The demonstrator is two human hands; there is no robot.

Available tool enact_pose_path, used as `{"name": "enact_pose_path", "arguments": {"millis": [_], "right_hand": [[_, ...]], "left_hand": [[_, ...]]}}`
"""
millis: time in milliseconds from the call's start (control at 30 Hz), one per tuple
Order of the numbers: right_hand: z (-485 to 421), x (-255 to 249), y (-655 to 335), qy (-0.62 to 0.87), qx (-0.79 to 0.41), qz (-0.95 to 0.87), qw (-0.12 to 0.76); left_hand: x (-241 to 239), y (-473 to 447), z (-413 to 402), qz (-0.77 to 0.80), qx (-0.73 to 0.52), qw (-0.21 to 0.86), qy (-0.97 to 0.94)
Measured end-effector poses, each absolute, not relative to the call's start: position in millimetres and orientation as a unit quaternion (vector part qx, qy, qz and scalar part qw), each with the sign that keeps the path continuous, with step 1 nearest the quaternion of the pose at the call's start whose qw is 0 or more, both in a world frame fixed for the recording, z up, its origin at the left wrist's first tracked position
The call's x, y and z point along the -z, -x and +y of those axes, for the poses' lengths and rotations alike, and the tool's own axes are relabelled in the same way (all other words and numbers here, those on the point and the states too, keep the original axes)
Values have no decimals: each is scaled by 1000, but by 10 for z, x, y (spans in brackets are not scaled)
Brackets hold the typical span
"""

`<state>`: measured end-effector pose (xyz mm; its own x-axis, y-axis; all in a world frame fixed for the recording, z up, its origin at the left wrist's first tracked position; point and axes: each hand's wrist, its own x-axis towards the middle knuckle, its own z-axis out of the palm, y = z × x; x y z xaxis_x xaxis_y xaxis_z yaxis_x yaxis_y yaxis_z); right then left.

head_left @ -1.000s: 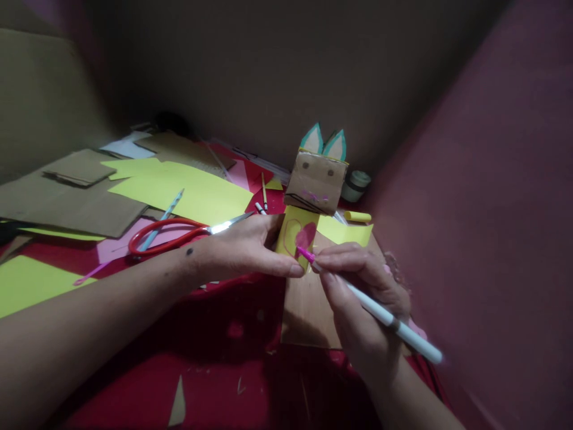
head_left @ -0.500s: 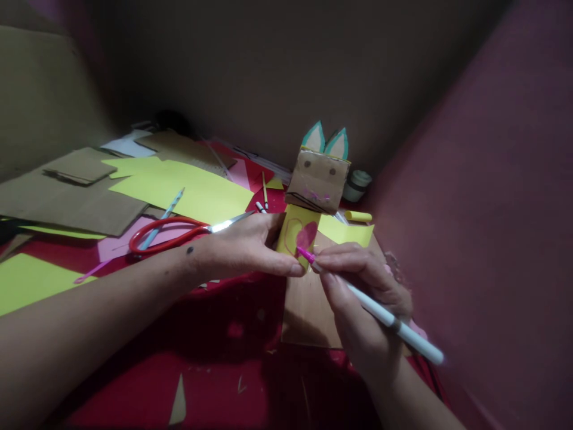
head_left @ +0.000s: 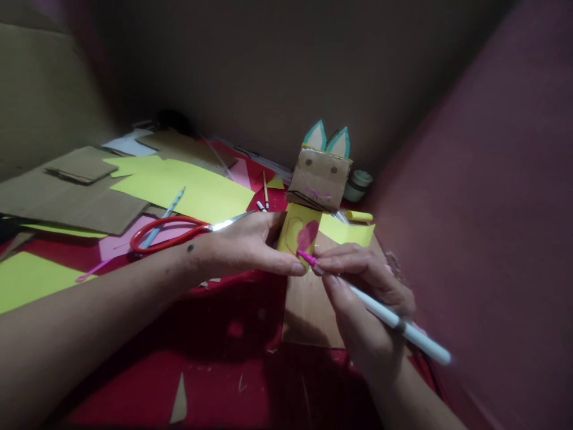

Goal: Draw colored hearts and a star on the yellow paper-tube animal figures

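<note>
A cardboard animal figure stands upright, with a box-shaped head, two teal-edged white ears and a yellow paper body. On the body is a heart outline, its right half coloured pink. My left hand is closed around the body, thumb across its lower front; the other fingers are hidden behind it. In my right hand is a white felt-tip pen, its pink tip touching the lower part of the heart. Red-handled scissors lie just beyond my left wrist, their blade partly hidden by the hand.
Yellow paper and cardboard sheets cover the left of the red table. A light blue pencil lies by the scissors. A brown board is under the figure. A pale lidded jar stands behind, beside the pink wall.
The pen in my right hand has shifted very slightly, its rear end a little further right. My left hand still holds the figure in nearly the same place.
</note>
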<state>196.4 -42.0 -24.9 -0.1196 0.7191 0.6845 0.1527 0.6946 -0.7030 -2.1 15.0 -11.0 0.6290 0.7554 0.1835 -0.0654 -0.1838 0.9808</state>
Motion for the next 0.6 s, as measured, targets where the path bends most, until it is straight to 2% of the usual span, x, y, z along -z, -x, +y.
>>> {"name": "enact_pose_path", "arguments": {"millis": [600], "right_hand": [[-401, 283, -1952, 306, -246, -685, 614]], "left_hand": [[85, 17, 140, 266, -339, 582, -689]]}}
